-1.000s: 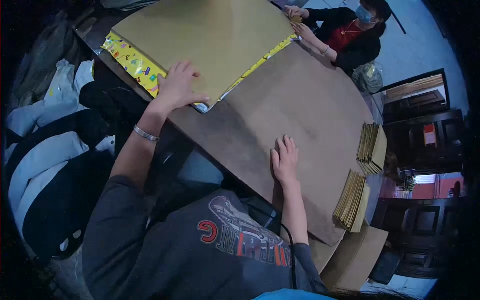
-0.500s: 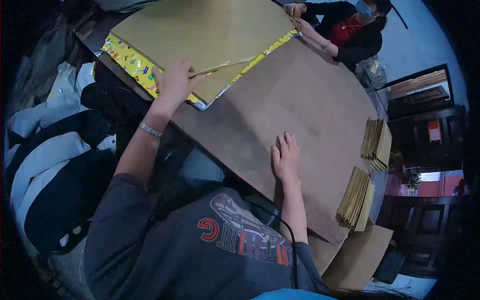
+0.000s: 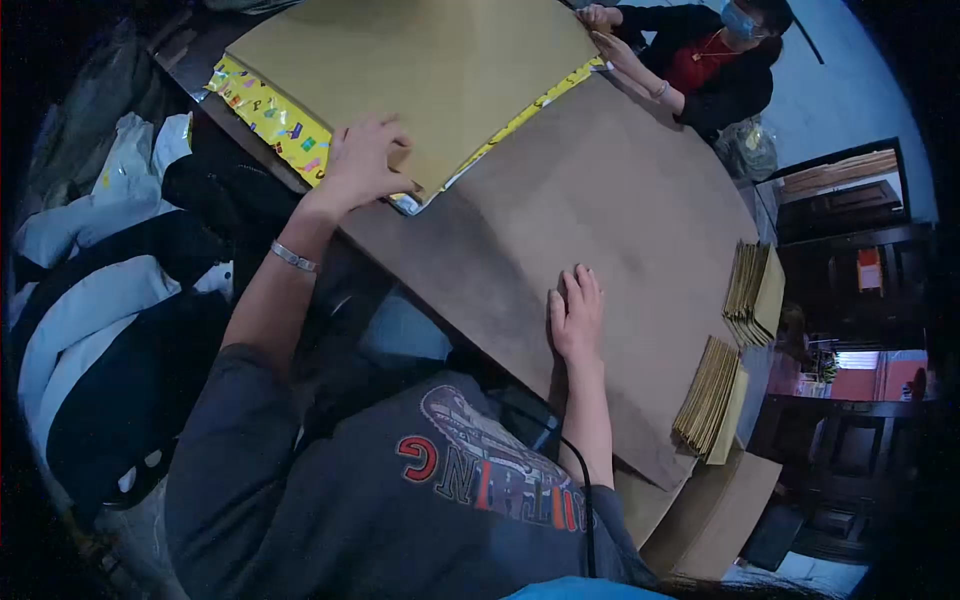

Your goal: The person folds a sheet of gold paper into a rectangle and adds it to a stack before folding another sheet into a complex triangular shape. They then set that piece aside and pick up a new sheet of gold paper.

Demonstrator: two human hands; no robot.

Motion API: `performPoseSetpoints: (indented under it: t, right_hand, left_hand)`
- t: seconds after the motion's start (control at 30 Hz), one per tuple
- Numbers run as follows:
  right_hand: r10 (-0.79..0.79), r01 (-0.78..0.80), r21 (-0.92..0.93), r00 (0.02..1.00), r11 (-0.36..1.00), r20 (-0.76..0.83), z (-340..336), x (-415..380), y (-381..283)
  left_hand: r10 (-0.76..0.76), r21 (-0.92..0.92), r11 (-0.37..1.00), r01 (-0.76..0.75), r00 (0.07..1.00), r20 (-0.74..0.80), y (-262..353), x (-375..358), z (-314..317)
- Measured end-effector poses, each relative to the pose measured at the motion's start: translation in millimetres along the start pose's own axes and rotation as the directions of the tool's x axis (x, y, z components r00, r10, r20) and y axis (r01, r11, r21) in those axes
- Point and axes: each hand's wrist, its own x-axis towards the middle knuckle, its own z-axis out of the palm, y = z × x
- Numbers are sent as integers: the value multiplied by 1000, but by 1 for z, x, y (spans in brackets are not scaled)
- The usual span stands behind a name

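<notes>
"Brown bench [image 3: 620, 200] is being covered on its left side by gold sheets [image 3: 430, 80], a yellow patterned wrapper [image 3: 270, 115] being overlaid by them. What faults are being foreseen?"

"Creasing is being rated the chief risk: the near corner is being covered by the left hand [image 3: 360, 165], its fingers being held apart and curled, and a sheet could be bent by uneven pressure. Skewing is also being considered, the far corner being attended by a co-worker's hands [image 3: 620, 55]; an unmatched pull could be the cause. Tearing is being judged possible along the wrapper's exposed edge, if snagged."

"And the right hand [image 3: 578, 320]?"

"It is being rested on the bench, fingers slightly apart, nothing being gripped. Two folded bundles [image 3: 710, 400] are being supported near the rim; toppling could be caused by a knock."

"What is being listed as unverified?"

"The sheets' far end is being cut off by the upper border. Contact beneath the left palm is being hidden; whether any sheet is being lifted cannot be told. The co-worker's grip is being recorded as unclear, and the outer margins are being lost to darkness."
</notes>
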Motion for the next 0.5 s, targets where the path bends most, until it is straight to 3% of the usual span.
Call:
performPoseSetpoints:
  t: [0.07,0.13,0.2,0.4,0.47,0.5]
  right_hand:
    - [-7,7,-12,1000,1000,-15,-3,0,-2]
    - [-15,14,-22,999,1000,-28,-4,0,-3]
    - [-16,15,-32,999,999,-28,-3,1,-3]
    - [-2,2,2,1000,1000,-18,0,-1,0]
    - [13,-13,7,1000,1000,-10,-4,-1,-4]
    - [26,-26,10,1000,1000,8,-7,-1,-5]
  left_hand:
    - [11,106,994,-8,999,-30,3,0,0]
    - [-28,51,998,25,998,57,3,3,-5]
    - [37,49,998,-37,999,1,-4,6,-1]
    - [-55,113,992,56,998,-11,1,17,7]
    - [-45,215,973,82,984,-170,2,21,13]
    - [-59,152,985,87,982,-177,4,24,10]
